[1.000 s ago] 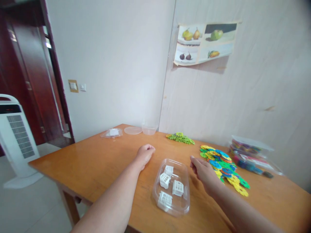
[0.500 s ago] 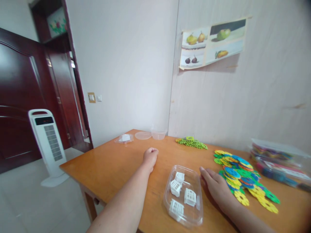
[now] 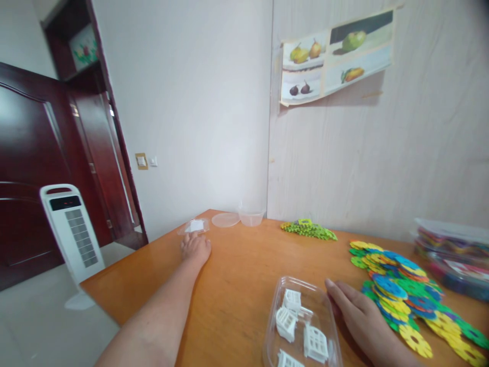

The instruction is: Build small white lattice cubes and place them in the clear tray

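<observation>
My left hand [image 3: 195, 248] is stretched far across the table, palm down, with its fingers a little apart at the near edge of a clear plastic lid [image 3: 196, 225] bearing a white label. Whether the fingertips touch the lid I cannot tell. My right hand [image 3: 355, 312] rests on its side on the tabletop, fingers extended and holding nothing, close to the right wall of a clear plastic tray [image 3: 270, 326]. Inside that tray lie several small white lattice-like plastic pieces [image 3: 315, 343]; the tray's near end is cut off by the picture's bottom edge.
A round clear lid [image 3: 225, 219] and a clear bowl [image 3: 251, 217] stand at the far corner. Green linked pieces [image 3: 309, 230] lie by the wall. Colourful notched discs [image 3: 405, 290] and clear boxes [image 3: 454, 255] fill the right side of the wooden table [image 3: 233, 290].
My left hand has moved left and forward to the labelled lid, its closed fingers now opened out. My right hand stays beside the tray. The view has shifted slightly.
</observation>
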Demonstrator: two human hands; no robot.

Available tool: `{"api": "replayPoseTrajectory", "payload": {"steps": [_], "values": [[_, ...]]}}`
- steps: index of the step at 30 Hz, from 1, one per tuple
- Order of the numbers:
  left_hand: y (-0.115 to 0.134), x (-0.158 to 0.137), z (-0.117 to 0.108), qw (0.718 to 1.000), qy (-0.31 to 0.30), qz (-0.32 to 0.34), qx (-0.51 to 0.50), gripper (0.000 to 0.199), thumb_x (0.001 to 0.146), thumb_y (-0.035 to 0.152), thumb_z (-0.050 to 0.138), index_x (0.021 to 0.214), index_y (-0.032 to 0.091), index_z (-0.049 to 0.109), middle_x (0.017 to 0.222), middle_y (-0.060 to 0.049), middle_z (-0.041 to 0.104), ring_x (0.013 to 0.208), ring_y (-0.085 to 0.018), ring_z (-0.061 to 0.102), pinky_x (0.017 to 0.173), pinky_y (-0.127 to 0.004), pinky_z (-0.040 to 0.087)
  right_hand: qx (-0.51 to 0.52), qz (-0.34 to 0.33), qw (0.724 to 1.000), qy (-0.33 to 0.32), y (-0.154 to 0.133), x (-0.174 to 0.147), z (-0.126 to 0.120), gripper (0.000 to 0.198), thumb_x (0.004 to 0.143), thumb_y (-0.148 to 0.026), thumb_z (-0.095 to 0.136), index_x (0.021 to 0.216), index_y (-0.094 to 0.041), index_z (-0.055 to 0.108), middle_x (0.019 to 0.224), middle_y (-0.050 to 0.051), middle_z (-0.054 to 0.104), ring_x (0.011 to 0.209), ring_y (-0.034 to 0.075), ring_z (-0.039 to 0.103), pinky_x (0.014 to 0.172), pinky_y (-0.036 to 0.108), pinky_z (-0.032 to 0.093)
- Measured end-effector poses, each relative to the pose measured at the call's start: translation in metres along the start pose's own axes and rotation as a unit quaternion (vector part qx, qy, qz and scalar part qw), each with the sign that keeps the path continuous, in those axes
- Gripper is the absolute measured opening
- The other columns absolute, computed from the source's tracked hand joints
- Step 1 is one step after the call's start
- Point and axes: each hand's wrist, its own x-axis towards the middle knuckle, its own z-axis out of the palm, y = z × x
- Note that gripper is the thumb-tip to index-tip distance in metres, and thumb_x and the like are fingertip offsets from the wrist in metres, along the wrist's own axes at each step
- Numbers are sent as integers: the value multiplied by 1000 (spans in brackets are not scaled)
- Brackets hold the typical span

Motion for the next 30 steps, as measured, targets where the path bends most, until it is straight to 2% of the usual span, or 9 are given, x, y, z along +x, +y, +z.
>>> {"api": "replayPoseTrajectory", "payload": {"steps": [3,6,10,13,19,22,26,30], "values": [[-10,13,5,999,-15,3,35,38,81,38,47,100,18,73,141,-18,47,137,-43,23,107,-59,19,-8,9,1000,-10,-6,-4,0,45,87,-59,46,62,-21,48,62,1,50,62,17,45,59,28,36],[-15,29,15,993,-19,10,112,48,83,46,44,117,23,68,149,-14,38,141,-43,19,109,-60,16,-3,14,1000,-13,-12,-7,0,46,90,-59,43,63,-21,43,60,-2,44,60,15,41,57,27,33],[-20,47,28,989,-43,3,139,54,81,53,43,121,25,67,154,-13,31,143,-44,13,110,-63,11,3,27,1000,-15,-14,-8,0,47,91,-59,40,64,-21,42,59,-3,40,57,13,38,53,26,29],[-22,52,31,989,-58,4,139,59,81,57,42,125,24,64,155,-13,31,144,-43,11,111,-62,9,1,26,999,-19,-15,-8,0,47,92,-59,39,66,-21,43,59,-4,40,57,13,39,53,26,29],[-19,51,29,983,-90,12,157,63,86,57,31,128,21,61,153,-12,36,143,-43,12,108,-70,4,3,21,1000,-20,-17,-9,-1,47,92,-59,40,65,-20,44,59,-4,40,58,13,39,54,26,31],[-17,49,29,984,-69,20,161,64,86,56,33,129,18,59,151,-14,38,142,-43,16,110,-68,4,2,21,1000,-21,-17,-8,-1,47,93,-58,39,66,-20,44,59,-4,40,57,12,39,53,26,30],[-16,41,26,986,-1,65,151,59,88,49,35,130,14,56,147,-16,43,140,-40,21,111,-64,7,-14,3,1000,-13,-16,-7,-1,46,93,-56,39,65,-20,43,58,-4,40,57,12,40,53,26,30],[-11,27,16,983,61,108,138,53,90,39,34,134,14,51,148,-17,41,133,-38,33,112,-63,7,-30,-13,999,-4,-13,-5,0,46,94,-55,39,65,-20,44,60,-4,41,58,12,40,54,26,29]]}}
